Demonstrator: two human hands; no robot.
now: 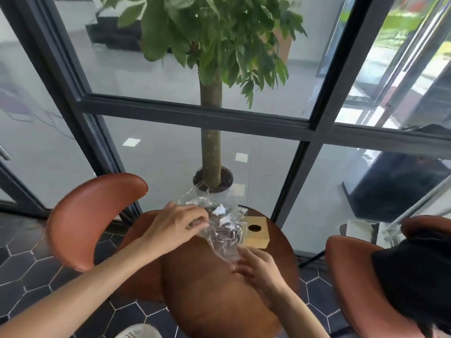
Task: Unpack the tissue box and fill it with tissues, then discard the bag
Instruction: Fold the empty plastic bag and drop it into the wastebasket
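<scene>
Both hands pinch the clear bag [220, 228], left hand [181, 224] at 9 o'clock, right hand [256, 264] at 5: likely light, limp, slippery; grip bunched film.

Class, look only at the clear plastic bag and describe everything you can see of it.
The plastic bag is clear, thin, crinkled film with bright glints. It is stretched slantwise above the round wooden table, just left of the wooden tissue box. The left hand grips its upper part, the right hand its lower end. It looks empty.
</scene>
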